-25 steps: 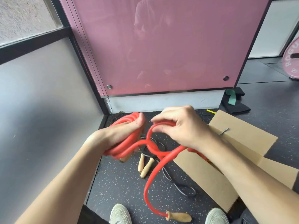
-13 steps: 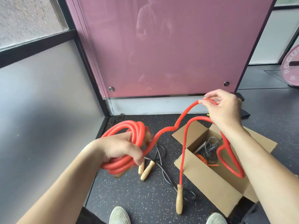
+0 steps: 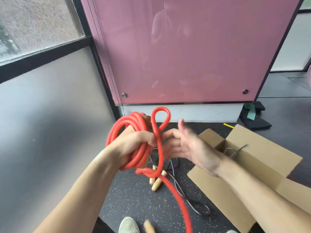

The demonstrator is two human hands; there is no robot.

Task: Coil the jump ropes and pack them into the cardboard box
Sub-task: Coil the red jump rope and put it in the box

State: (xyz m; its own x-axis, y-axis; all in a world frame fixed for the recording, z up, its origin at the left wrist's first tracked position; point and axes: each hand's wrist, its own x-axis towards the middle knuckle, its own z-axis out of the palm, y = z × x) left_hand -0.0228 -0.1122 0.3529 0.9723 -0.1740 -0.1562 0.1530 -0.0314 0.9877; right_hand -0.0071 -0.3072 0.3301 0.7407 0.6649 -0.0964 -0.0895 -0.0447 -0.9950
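My left hand [image 3: 134,142] grips a coil of thick red jump rope [image 3: 125,132] in front of me. One fresh loop of it stands up above my fingers, and its loose tail hangs down to a blurred wooden handle [image 3: 149,226] near the bottom edge. My right hand [image 3: 183,145] is just right of the coil with fingers spread and relaxed, holding nothing. An open cardboard box [image 3: 218,187] sits on the floor at the right, with a grey rope [image 3: 234,151] inside. A dark jump rope [image 3: 186,194] with wooden handles [image 3: 157,181] lies on the floor below my hands.
A pink glass panel [image 3: 185,56] and a grey wall [image 3: 42,123] close off the corner ahead and to the left. Dark cloth items [image 3: 255,118] lie by the panel's right end. My shoe [image 3: 128,225] shows at the bottom on speckled black flooring [image 3: 134,199].
My right hand carried the red rope from up at the right back to the coil, laid a new loop on it and let go. The hanging wooden handle dropped lower.
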